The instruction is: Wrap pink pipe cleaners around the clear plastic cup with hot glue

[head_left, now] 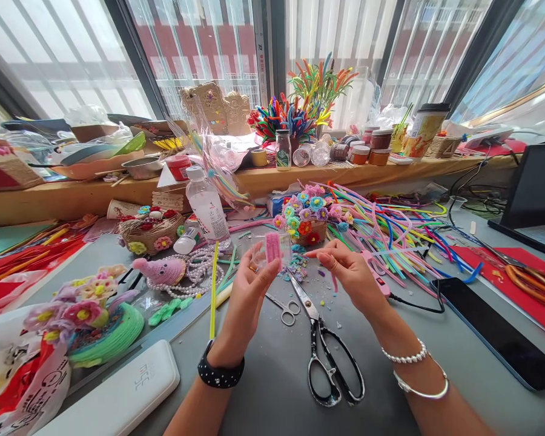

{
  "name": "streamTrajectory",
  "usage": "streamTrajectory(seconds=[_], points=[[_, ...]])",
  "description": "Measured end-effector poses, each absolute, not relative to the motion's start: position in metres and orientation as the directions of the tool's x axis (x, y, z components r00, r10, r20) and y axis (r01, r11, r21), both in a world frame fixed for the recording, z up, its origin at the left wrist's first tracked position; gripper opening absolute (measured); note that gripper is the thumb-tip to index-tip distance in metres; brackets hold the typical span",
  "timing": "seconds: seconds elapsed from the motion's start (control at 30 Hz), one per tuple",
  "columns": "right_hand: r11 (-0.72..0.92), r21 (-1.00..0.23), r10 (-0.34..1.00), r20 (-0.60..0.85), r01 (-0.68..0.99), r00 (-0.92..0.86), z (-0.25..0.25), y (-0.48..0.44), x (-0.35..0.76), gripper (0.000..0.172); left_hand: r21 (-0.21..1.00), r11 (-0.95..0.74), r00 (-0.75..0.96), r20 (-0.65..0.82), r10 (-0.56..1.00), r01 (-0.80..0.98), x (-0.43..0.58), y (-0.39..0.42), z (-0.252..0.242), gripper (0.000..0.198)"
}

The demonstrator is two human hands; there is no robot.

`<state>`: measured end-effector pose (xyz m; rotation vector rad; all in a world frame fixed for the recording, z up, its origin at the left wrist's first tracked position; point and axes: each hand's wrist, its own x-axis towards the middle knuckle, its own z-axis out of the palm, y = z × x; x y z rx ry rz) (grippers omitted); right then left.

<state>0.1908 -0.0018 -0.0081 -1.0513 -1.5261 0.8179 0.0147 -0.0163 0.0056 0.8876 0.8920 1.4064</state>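
Note:
My left hand (249, 284) is closed on a pink fuzzy strip (273, 247), which looks like pipe cleaner laid side by side and stands upright between thumb and fingers. Around the strip shows a clear plastic box edge; whether the hand holds it too I cannot tell. To the right, my right hand (347, 269) pinches thumb and fingers together, and a short pink pipe cleaner (334, 282) hangs below them. Between my hands lie large black-handled scissors (315, 315), blades partly apart, and small silver scissors (287, 310). A pink glue gun (376, 275) rests beside my right hand.
Behind are a basket of fuzzy flowers (311, 221), loose pipe cleaners (381, 218) and a clear bottle (208, 203). A white power bank (131, 387) lies left; a phone (499, 339) and laptop (533, 200) are right. Jars line the windowsill.

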Motion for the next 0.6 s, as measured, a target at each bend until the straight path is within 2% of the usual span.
streamTrajectory(seconds=[0.2,0.3,0.43,0.6], points=[[0.265,-0.954,0.92,0.294,-0.141,-0.258,0.004,-0.009,0.199,0.019,0.934,0.1,0.198,-0.032,0.98,-0.342,0.018,-0.022,0.01,0.05],[0.21,-0.937,0.936,0.275,-0.278,-0.221,0.007,-0.012,0.197,0.019,0.956,0.131,0.269,-0.058,0.961,-0.262,0.019,-0.023,0.009,0.047],[0.239,-0.928,0.952,0.281,-0.287,-0.117,0.01,-0.014,0.193,0.023,0.967,0.156,0.377,-0.071,0.924,-0.201,0.02,-0.022,0.003,0.048],[0.31,-0.929,0.942,0.329,-0.204,-0.068,0.011,-0.017,0.194,0.014,0.968,0.164,0.434,-0.066,0.899,-0.192,0.022,-0.022,-0.002,0.055]])
